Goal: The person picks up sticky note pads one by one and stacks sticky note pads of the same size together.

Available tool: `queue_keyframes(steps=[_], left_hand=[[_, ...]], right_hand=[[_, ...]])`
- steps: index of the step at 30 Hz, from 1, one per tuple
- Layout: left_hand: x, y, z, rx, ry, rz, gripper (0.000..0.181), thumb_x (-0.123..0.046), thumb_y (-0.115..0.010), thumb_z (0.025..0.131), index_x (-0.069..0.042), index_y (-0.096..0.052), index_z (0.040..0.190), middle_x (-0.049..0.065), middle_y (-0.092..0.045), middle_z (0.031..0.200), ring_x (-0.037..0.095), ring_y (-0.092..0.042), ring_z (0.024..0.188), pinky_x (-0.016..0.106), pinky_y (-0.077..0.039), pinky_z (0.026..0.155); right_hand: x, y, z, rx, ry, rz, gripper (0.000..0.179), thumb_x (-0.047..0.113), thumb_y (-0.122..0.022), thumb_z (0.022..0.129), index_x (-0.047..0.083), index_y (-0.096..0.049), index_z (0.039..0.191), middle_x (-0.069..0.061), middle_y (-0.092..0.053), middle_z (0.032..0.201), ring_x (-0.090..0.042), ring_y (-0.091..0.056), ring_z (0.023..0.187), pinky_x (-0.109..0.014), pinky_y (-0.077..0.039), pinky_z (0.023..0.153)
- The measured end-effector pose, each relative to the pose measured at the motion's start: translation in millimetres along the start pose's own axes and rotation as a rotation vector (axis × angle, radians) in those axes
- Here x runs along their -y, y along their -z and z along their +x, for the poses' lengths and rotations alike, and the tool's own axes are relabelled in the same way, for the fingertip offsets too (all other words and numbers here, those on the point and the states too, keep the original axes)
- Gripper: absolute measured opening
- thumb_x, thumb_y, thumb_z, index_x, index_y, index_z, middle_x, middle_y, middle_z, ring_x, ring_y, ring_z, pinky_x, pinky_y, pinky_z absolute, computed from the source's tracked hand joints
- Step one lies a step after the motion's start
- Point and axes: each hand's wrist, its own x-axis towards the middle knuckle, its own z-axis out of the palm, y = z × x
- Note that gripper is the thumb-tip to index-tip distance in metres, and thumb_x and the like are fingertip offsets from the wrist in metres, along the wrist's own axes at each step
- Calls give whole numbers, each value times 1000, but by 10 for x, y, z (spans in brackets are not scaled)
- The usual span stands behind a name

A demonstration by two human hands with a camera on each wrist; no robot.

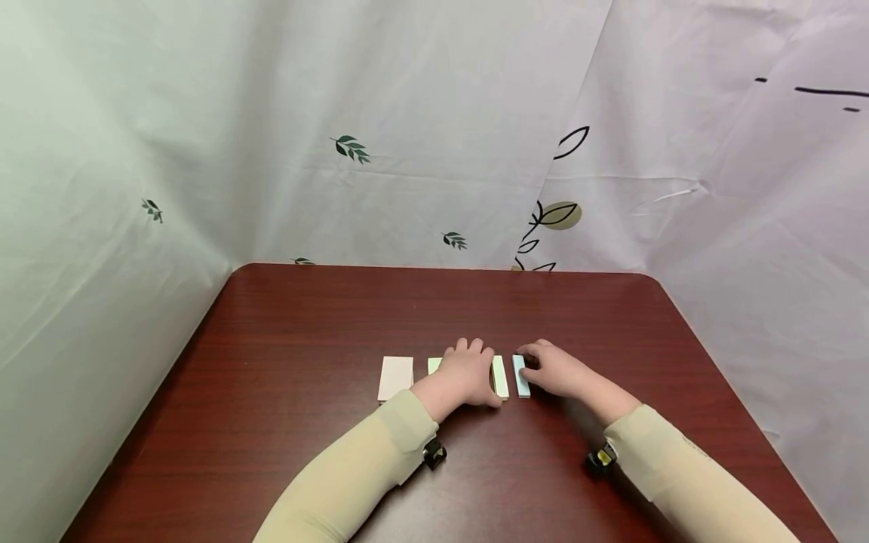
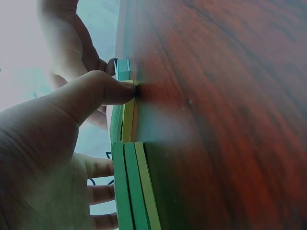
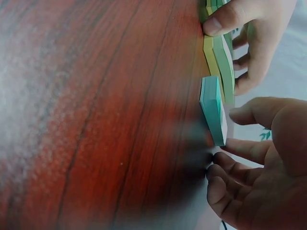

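Several pads of sticky notes lie in a row on a dark red wooden table (image 1: 326, 467). My left hand (image 1: 465, 375) spans a narrow pale-green pad (image 1: 500, 377), thumb at its near end and index finger by its far end; a yellow layer (image 3: 211, 57) shows under it. That hand mostly covers a wider green pad (image 1: 434, 364). At the right, my right hand (image 1: 553, 368) is beside a narrow light-blue pad (image 1: 520, 377). Its index finger is near the pad's far end, its thumb just above the side. Its other fingers are loosely curled.
A pale-pink pad (image 1: 396, 377) lies at the left end of the row. White cloth (image 1: 407, 90) with leaf prints hangs behind the table and at both sides. Each wrist wears a small black camera, one on the left (image 1: 434, 453) and one on the right (image 1: 600, 459).
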Motion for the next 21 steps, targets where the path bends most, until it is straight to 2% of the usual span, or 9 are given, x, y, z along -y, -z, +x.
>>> queue_keyframes(steps=[6,12,17,21], left_hand=[[2,-15,-3,-4,-2,4,84,-69,-71,75,-17,-51,138,4,-48,134,27,-44,116,42,-43,92],[-10,-4,-19,-11,-2,-5,83,-68,-72,75,-17,-52,137,4,-49,132,27,-45,116,42,-43,92],[-17,5,-22,-13,1,-8,82,-67,-72,75,-17,-52,137,4,-49,132,26,-45,116,41,-43,92],[-6,-2,-14,-12,2,-8,83,-68,-72,74,-17,-52,136,4,-49,131,27,-45,115,42,-43,91]], right_hand=[[-12,-6,-17,11,27,-12,44,18,-70,88,-4,-62,126,-12,-58,108,-21,-55,91,-41,-47,84],[-43,-8,-10,27,19,-6,47,18,-73,86,-3,-61,127,-12,-58,111,-22,-55,96,-42,-47,87],[-63,-1,4,27,11,51,43,15,-75,85,-2,-60,121,-11,-57,107,-23,-55,95,-41,-46,84],[-57,-7,5,29,-7,125,40,11,-75,84,0,-56,117,-7,-57,98,-19,-54,84,-36,-45,75]])
